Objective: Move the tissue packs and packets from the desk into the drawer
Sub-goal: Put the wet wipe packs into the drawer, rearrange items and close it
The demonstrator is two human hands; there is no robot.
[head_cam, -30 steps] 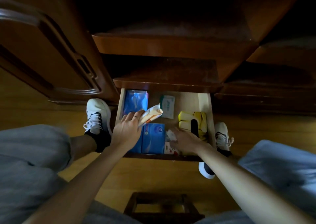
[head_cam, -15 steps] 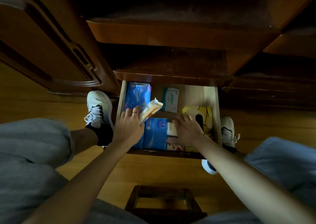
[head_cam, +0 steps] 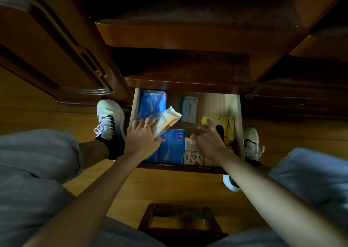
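The open wooden drawer [head_cam: 236,114] sits below the desk edge. My left hand [head_cam: 141,139] grips a white-and-orange tissue packet [head_cam: 166,121] over the drawer's left side. Under it lie a crinkled blue pack [head_cam: 151,104] at the back left and a blue pack [head_cam: 172,147] at the front. My right hand [head_cam: 209,140] rests in the drawer's front right, fingers spread, touching a small pale packet [head_cam: 188,142] beside a cartoon-print packet [head_cam: 194,158]. A yellow tissue pack [head_cam: 227,131] lies at the right. A small white-green wipes packet [head_cam: 188,109] lies at the back centre.
The dark desk top [head_cam: 188,37] overhangs the drawer. A carved cabinet door [head_cam: 56,58] stands at the left. My shoes [head_cam: 109,118] flank the drawer on the wooden floor. A dark stool frame [head_cam: 180,220] sits between my knees.
My right hand has slid from the drawer's front edge toward the yellow pack and small packets. My left hand keeps holding the white-and-orange packet, shifted slightly. The view has tilted nearer.
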